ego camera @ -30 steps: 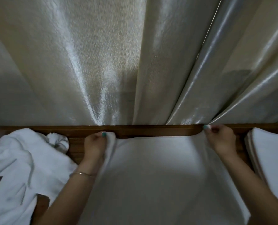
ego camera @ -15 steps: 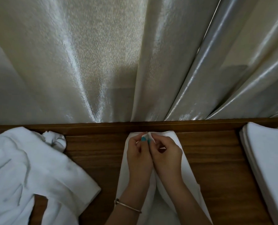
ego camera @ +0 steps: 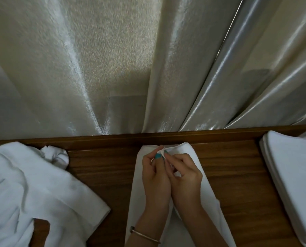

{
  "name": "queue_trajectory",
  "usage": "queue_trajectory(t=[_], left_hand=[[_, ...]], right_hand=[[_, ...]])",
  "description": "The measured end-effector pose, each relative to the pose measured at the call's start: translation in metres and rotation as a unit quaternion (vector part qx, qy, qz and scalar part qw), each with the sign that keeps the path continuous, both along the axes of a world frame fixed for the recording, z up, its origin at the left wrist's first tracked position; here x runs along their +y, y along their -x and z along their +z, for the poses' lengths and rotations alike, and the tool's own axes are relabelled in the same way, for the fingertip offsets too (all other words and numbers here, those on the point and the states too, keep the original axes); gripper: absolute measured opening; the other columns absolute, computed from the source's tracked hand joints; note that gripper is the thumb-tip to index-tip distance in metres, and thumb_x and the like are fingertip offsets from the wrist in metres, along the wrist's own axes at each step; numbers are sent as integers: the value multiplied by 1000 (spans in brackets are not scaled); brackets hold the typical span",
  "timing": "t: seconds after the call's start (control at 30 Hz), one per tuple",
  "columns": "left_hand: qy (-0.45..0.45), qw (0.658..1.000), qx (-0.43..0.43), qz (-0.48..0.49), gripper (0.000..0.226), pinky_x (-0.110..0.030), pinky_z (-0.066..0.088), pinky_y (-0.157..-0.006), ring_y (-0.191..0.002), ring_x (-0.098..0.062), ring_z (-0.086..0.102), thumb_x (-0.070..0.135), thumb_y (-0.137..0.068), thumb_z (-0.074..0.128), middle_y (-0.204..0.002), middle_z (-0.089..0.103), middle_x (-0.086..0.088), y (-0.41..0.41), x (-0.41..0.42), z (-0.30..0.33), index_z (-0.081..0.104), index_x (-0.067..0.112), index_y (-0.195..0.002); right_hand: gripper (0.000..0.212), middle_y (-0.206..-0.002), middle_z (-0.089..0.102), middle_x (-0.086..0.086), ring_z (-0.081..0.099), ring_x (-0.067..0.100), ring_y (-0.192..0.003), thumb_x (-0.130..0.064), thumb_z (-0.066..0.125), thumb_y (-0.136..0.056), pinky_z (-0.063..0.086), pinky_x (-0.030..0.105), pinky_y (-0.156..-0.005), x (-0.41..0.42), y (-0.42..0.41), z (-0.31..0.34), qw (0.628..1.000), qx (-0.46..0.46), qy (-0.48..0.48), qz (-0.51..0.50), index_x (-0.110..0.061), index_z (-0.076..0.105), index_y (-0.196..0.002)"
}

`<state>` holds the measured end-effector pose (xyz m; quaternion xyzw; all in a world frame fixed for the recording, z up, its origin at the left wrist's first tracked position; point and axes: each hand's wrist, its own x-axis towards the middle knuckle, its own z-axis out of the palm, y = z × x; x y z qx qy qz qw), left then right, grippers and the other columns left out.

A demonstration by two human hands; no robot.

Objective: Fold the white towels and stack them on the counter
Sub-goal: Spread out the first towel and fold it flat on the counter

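Note:
A white towel (ego camera: pixel 198 168) hangs folded lengthwise in front of me over the middle of the wooden counter (ego camera: pixel 109 168). My left hand (ego camera: pixel 155 177) and my right hand (ego camera: pixel 185 177) are pressed together at its top, both pinching the two upper corners between fingertips. The towel's lower part runs out of the bottom of the view. A stack of folded white towels (ego camera: pixel 293 179) lies at the right end of the counter. A heap of unfolded white towels (ego camera: pixel 29 191) covers the left end.
Shiny cream curtains (ego camera: pixel 113 68) hang right behind the counter's raised back edge (ego camera: pixel 166 137). Bare wood shows on both sides of the held towel.
A second ago my hands held the towel spread wide by its top corners. They came together in the middle, folding it in half lengthwise; since then they have stayed put, adjusting the corners.

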<state>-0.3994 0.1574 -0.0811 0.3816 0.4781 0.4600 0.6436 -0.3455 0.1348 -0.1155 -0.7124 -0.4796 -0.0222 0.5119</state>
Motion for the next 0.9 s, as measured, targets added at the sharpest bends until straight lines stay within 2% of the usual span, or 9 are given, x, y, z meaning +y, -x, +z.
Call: queue_trajectory(t=[0.07,0.17,0.3,0.47,0.57,0.67,0.77,0.83,0.9], left_hand=[[12,1000,-2,3,24,-25,55,-75,-98,-15,68,13,-97,45,-109,68,0,0,1,-2,61,24,-112],[38,999,-25,0,22,-31,54,-78,-100,-22,67,18,-97,48,-108,68,-5,3,2,-5,63,21,-112],[43,999,-14,-18,21,-43,55,-86,-99,-25,68,24,-95,52,-105,69,-6,9,0,-10,63,24,-113],[43,998,5,-43,22,-35,57,-83,-96,-19,69,24,-97,47,-102,71,-2,16,1,-8,64,21,-111],[38,998,39,-32,19,-39,56,-86,-94,-16,69,23,-98,47,-103,71,0,23,4,-7,64,22,-105],[23,998,63,-19,22,-44,55,-86,-95,-19,68,9,-95,52,-100,71,1,24,4,1,66,26,-94],[4,996,83,-15,26,-45,54,-87,-93,-19,68,3,-92,52,-96,71,0,18,0,13,64,26,-90],[-6,996,93,-15,24,-42,54,-86,-92,-17,66,5,-93,53,-95,71,1,15,-2,25,63,27,-90],[-13,995,101,-16,24,-29,51,-79,-91,-13,64,7,-94,53,-94,68,4,14,-6,38,61,29,-89]], right_hand=[[19,-87,68,2,59,3,-84,-11,69,-81,41,-4,-80,0,0,-2,999,-29,12,10,-3,73,-98],[27,-95,66,-1,53,-3,-89,-24,58,-90,41,0,-84,-3,0,0,998,-52,29,38,-10,72,-108],[27,-96,65,2,54,-2,-88,-25,57,-90,43,1,-83,-10,1,-4,996,-65,32,59,-9,73,-104],[28,-107,58,-8,55,-2,-98,-26,59,-90,47,6,-86,-20,3,-9,992,-45,44,105,-15,67,-114],[32,-112,59,-13,57,-1,-107,-23,57,-86,50,11,-87,-30,-2,-2,985,49,56,154,-17,69,-116],[24,-103,66,-6,62,6,-101,-16,55,-83,50,10,-78,-30,-17,15,973,183,17,143,-22,76,-93],[17,-95,65,-8,62,9,-95,-29,54,-79,47,16,-80,-7,-45,30,967,234,15,102,-30,71,-78],[19,-96,67,-3,62,12,-95,-28,53,-79,47,25,-85,13,-67,37,958,266,52,98,-28,72,-82],[23,-90,71,-6,64,11,-94,-28,50,-79,46,31,-91,30,-83,45,941,281,129,134,-24,73,-79]])
